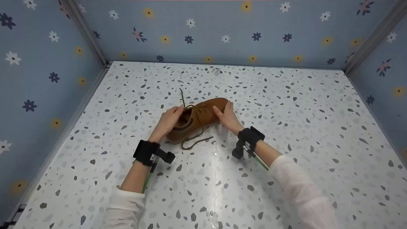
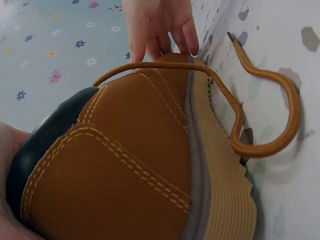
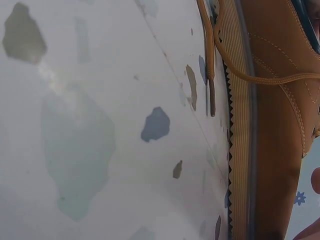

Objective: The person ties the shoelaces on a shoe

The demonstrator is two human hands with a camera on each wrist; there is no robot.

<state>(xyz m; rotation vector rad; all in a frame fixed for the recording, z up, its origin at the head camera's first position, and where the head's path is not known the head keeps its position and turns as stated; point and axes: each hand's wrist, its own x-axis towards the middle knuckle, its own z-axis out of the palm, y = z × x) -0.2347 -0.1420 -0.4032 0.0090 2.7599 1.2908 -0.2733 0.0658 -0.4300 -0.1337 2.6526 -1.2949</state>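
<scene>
A brown lace-up shoe (image 1: 208,111) sits sole down on the speckled surface, its toe to the upper right. At the dark-lined collar near the heel, my left hand (image 1: 168,120) grips the shoe; part of it shows at the left edge of the left wrist view. My right hand (image 1: 227,117) holds the toe between thumb and fingers. In the left wrist view the right hand (image 2: 159,25) reaches over the toe end. One loose brown lace (image 2: 292,112) trails over the shoe's near side onto the surface, and another lace end (image 1: 182,95) sticks out on the far side.
White speckled tabletop (image 1: 286,111) surrounds the shoe. Blue flowered panels (image 1: 206,31) stand at the back and both sides. Each wrist wears a black strap (image 1: 147,152) with a small camera and green cable.
</scene>
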